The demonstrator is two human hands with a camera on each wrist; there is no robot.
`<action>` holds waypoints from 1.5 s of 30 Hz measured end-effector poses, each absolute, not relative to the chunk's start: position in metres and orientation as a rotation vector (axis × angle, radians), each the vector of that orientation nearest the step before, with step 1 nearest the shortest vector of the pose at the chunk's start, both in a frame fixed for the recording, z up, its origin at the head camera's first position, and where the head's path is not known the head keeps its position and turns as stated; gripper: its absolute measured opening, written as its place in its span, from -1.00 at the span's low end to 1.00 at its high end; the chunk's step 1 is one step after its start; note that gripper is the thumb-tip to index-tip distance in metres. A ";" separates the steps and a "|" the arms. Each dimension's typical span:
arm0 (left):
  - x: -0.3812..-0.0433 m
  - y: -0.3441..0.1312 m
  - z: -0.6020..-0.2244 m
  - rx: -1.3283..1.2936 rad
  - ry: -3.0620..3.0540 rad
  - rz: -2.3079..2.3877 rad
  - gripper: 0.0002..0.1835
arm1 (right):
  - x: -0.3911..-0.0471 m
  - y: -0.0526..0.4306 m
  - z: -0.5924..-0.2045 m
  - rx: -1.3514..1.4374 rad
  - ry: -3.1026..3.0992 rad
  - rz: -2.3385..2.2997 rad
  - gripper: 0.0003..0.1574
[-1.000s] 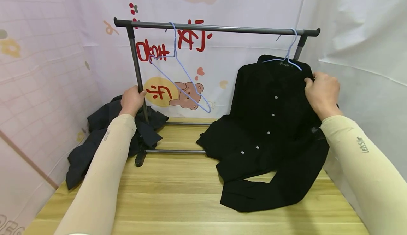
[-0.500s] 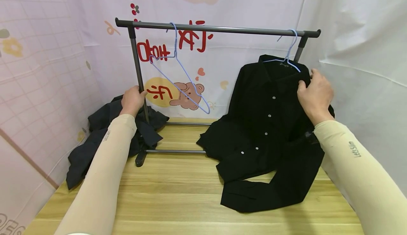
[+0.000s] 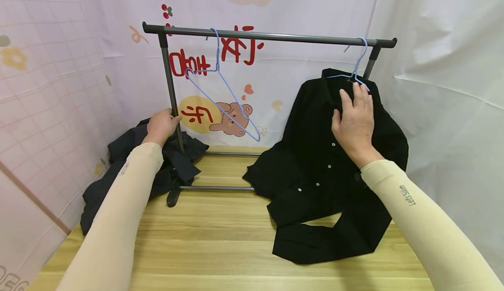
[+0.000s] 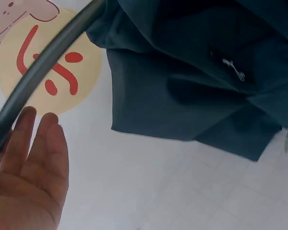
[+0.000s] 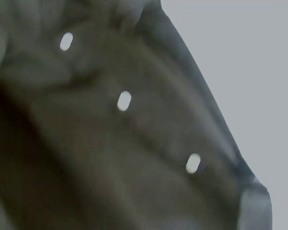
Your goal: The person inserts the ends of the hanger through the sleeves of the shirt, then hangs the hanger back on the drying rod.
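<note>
A black button-up shirt (image 3: 315, 151) hangs from a blue wire hanger (image 3: 360, 59) at the rack's right end, its lower part and one sleeve lying on the table. My right hand (image 3: 356, 127) is spread in front of the shirt's upper front, fingertips pointing up just below the hanger and collar. The right wrist view is filled by the shirt (image 5: 125, 143) with white buttons. At the left post (image 3: 170, 81) of the rack, my left hand (image 3: 161, 127) has the post between thumb and fingers. In the left wrist view, its fingers (image 4: 53, 143) are extended, loosely beside the post.
A second blue wire hanger (image 3: 232, 103) hangs bare and tilted from the top bar (image 3: 275, 36). Dark crumpled clothing (image 3: 122, 164) lies behind the left arm. Rack rails (image 3: 220, 188) run low above the wooden table (image 3: 204, 247). Printed cloth walls stand behind and at both sides.
My right hand has let go of the shirt's shoulder at the right and moved left in front of its upper front. The shoulder now drops lower. My left hand has shifted slightly left.
</note>
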State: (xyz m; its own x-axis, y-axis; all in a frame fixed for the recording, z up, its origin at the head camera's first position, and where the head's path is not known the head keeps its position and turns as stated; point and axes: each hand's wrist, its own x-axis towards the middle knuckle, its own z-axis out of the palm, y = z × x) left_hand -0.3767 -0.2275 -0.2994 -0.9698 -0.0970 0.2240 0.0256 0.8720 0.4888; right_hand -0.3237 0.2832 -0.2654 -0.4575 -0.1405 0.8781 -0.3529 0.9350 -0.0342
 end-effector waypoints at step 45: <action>-0.322 -0.331 -0.437 0.214 -3.363 -0.408 -0.21 | -0.272 0.097 -0.447 0.528 -2.713 0.801 -0.32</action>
